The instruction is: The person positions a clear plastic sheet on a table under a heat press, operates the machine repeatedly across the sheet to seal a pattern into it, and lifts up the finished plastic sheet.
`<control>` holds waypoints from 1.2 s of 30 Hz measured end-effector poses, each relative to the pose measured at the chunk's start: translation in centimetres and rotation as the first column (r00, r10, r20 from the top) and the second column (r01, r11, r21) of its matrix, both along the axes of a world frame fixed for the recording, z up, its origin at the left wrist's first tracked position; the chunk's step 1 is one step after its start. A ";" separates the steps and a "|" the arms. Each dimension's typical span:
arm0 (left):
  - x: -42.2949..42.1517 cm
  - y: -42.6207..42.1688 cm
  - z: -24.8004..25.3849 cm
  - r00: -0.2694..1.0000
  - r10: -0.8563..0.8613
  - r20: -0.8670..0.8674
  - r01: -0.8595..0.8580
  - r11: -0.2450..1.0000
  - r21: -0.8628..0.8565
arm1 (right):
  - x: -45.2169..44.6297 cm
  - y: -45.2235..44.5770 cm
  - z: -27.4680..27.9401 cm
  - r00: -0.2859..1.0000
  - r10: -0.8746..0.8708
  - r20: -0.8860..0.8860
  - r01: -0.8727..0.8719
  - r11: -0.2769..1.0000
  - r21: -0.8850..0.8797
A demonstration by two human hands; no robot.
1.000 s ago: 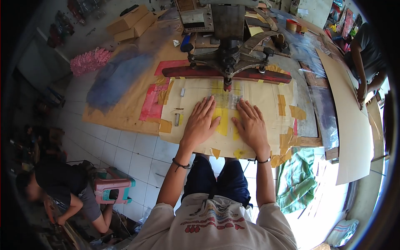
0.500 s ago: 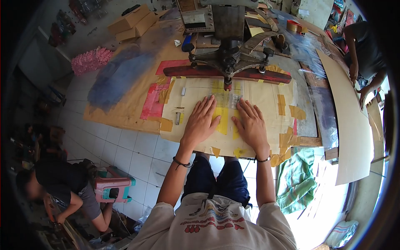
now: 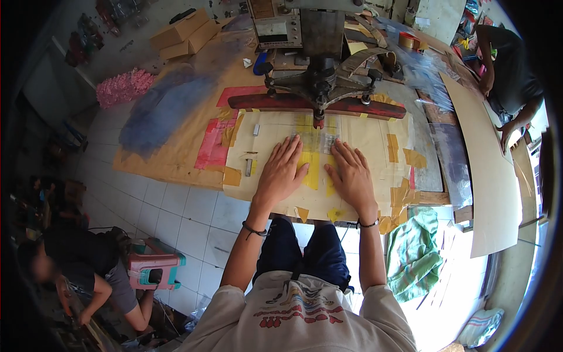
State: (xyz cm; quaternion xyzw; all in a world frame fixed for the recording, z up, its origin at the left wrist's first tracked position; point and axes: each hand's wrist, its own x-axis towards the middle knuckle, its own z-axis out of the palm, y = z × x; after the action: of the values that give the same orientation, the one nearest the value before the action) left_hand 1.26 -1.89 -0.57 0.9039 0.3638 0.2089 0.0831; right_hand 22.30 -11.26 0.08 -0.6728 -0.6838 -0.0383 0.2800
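Note:
My left hand (image 3: 282, 171) lies flat on a tan board (image 3: 270, 123), fingers stretched forward and holding nothing. To its right, my right hand (image 3: 353, 177) rests the same way, fingers slightly spread. Both sets of fingertips touch the near side edges of a clear plastic piece (image 3: 318, 142). Yellow tape (image 3: 309, 171) runs down the board between the hands. Just beyond the fingers, a dark red press bar (image 3: 375, 109) hangs from a black metal bracket (image 3: 321, 79). Small metal blocks (image 3: 248, 168) sit left of my left hand.
Brown tape (image 3: 401, 196) and red tape (image 3: 211, 146) hold the board's sides. Clear plastic sheets (image 3: 167, 111) lie on the left of the table. A co-worker (image 3: 509, 70) handles a long pale sheet (image 3: 484, 176) at right; another person (image 3: 82, 264) sits low left near a pink stool (image 3: 153, 267).
My hands keep their place on the board. The view has shifted slightly. At the right, the co-worker's arms have moved a little along the long sheet.

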 end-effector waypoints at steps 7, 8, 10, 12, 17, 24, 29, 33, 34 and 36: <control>-0.3 -0.5 -0.1 1.000 0.003 -0.007 -0.003 1.000 -0.002 | -0.2 -0.3 -0.2 1.000 0.003 -0.004 -0.003 1.000 -0.019; -0.1 0.0 0.1 1.000 -0.002 -0.004 0.002 1.000 0.008 | -0.1 0.1 0.0 1.000 -0.003 0.004 0.003 1.000 -0.007; 0.0 0.3 0.0 1.000 -0.006 0.002 0.006 1.000 0.024 | -0.1 0.2 0.3 1.000 -0.004 0.006 0.004 1.000 0.001; -0.2 0.1 -0.2 1.000 0.002 0.004 -0.002 1.000 0.020 | -0.2 0.1 0.3 1.000 0.003 -0.001 -0.003 1.000 -0.008; -0.1 0.1 -0.3 1.000 -0.002 0.022 0.001 1.000 0.021 | -0.1 0.1 0.1 1.000 0.007 0.001 -0.007 1.000 -0.008; -0.1 0.0 -0.1 1.000 0.004 0.028 -0.005 1.000 0.015 | 0.0 0.1 -0.1 1.000 0.010 0.004 -0.010 1.000 -0.006; -0.1 0.0 0.1 0.999 0.003 0.045 -0.004 1.000 0.011 | -0.1 0.0 0.2 1.000 0.012 -0.011 -0.012 1.000 -0.021; -0.1 0.1 -0.1 0.998 -0.002 0.057 0.002 1.000 0.004 | 0.0 0.1 0.0 1.000 0.012 0.025 -0.012 1.000 -0.011; -0.1 0.2 -0.2 0.998 -0.003 0.058 0.003 1.000 0.010 | 0.0 0.1 0.0 0.999 0.014 0.029 -0.014 1.000 -0.005; -0.1 0.1 -0.4 0.998 -0.002 0.055 0.002 1.000 0.012 | -0.1 0.0 0.1 1.000 0.013 0.025 -0.013 1.000 -0.006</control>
State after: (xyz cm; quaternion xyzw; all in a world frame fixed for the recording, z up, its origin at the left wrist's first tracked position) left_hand 1.18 -1.84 -0.95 0.8987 0.3593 0.2358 0.0880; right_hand 22.19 -11.30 0.13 -0.6687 -0.6916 -0.0431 0.2697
